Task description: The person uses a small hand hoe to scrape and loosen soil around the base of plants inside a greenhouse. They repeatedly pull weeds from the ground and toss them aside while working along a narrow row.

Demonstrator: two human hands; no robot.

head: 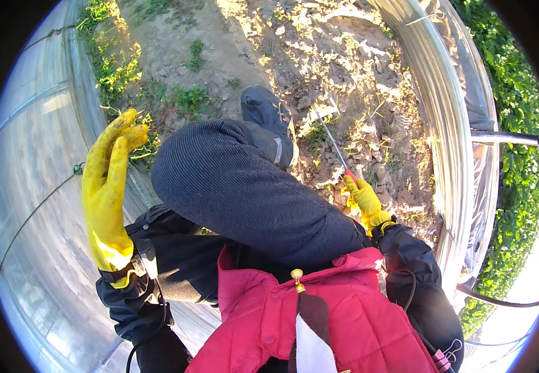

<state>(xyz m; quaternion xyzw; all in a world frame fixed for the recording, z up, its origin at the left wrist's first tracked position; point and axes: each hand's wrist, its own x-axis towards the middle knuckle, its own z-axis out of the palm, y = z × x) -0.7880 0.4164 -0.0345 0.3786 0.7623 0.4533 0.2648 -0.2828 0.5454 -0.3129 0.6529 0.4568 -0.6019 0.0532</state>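
Observation:
My left hand (110,191), in a muddy yellow rubber glove, is raised at the left beside the plastic sheeting. Its fingers point up and curve towards some plant stems; whether it holds any of them I cannot tell. My right hand (365,201), in a yellow glove too, is closed on the red handle of a thin metal-shafted tool (331,136). The shaft slants up and left over the soil, its far end near a small weed tuft and pale dry scraps. The kind of tool cannot be made out.
Translucent plastic film (31,186) with a tied cord rises at the left. Rolled plastic sheeting (442,107) and metal bars stand at the right, with leafy plants (512,186) beyond. Green weeds (191,99) grow in the soil near my dark boot (264,109).

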